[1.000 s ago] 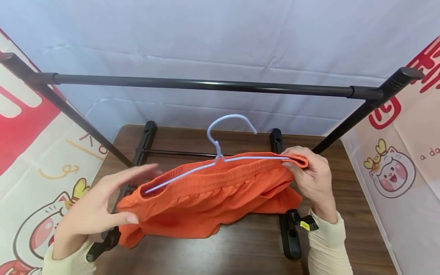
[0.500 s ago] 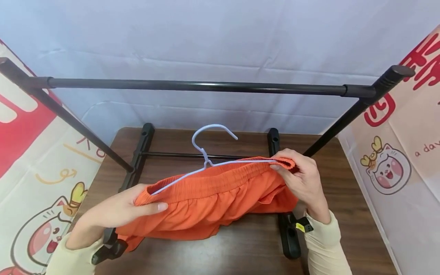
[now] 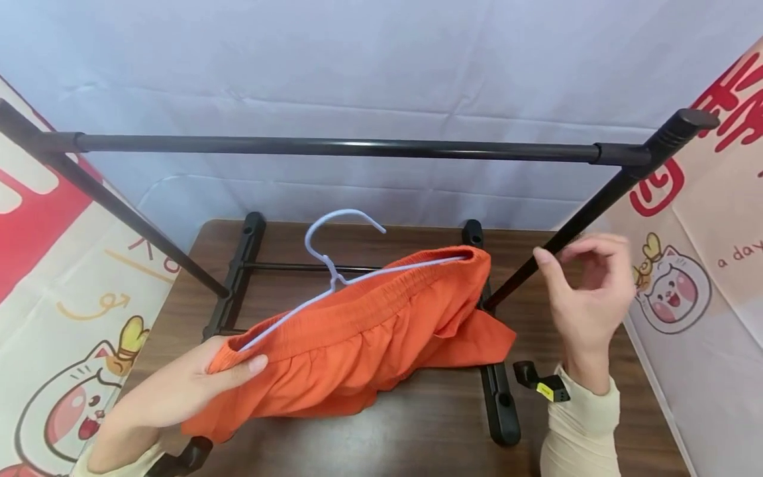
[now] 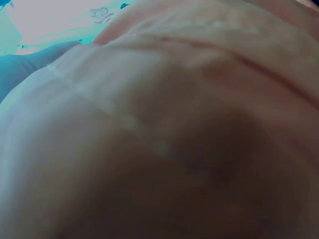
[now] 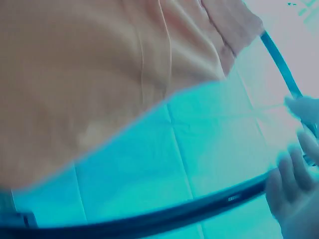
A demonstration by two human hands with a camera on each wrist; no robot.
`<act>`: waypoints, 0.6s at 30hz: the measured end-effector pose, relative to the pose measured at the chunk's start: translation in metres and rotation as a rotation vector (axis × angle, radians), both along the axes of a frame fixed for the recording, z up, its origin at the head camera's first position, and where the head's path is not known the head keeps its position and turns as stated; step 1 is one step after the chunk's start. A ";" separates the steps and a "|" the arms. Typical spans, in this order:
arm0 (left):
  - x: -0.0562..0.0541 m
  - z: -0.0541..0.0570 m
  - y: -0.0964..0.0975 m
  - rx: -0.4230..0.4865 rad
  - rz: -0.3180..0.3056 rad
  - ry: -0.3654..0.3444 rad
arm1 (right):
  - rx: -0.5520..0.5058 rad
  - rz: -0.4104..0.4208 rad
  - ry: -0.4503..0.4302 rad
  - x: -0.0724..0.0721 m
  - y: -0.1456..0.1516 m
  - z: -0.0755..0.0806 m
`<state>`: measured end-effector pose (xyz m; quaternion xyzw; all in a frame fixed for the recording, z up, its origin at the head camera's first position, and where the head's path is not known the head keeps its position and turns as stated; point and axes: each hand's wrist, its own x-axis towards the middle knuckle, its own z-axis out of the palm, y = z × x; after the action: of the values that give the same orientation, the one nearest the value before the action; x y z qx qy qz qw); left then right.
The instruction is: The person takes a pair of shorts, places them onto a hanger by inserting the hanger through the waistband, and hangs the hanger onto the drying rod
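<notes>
Orange shorts with a gathered elastic waistband hang in front of me. Inside the waistband lies a light-blue hanger, its hook pointing up and its bar tilted, higher on the right. My left hand pinches the left end of the waistband, thumb outside; its other fingers are hidden behind the cloth. Off to the right, apart from the shorts, my right hand is raised with fingers loosely bent and nothing in them. Blurred cloth fills most of the left wrist view.
A black rack bar crosses behind and above the shorts, between two slanted posts. The rack's black feet stand on a brown wooden table. A white cloth backdrop and printed side panels surround it.
My left hand has closed on the left end of the waistband. My right hand has let go of the right end and moved right. The hanger and shorts have shifted left and tilted.
</notes>
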<state>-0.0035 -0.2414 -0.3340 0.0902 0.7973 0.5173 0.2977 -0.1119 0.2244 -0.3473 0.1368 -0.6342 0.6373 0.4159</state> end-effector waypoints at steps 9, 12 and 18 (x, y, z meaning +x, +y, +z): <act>-0.003 0.003 -0.005 0.015 0.135 0.079 | -0.165 0.096 -0.324 -0.043 0.010 -0.012; -0.001 0.003 -0.007 0.026 0.211 0.079 | -0.317 0.242 -0.342 -0.055 0.009 -0.017; 0.011 0.004 -0.025 0.065 0.420 0.055 | -0.382 0.305 -0.343 -0.062 0.008 -0.019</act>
<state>0.0076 -0.2669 -0.3305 -0.0542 0.7893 0.5906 0.1587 -0.1738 0.2325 -0.3665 0.0401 -0.5359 0.8141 0.2200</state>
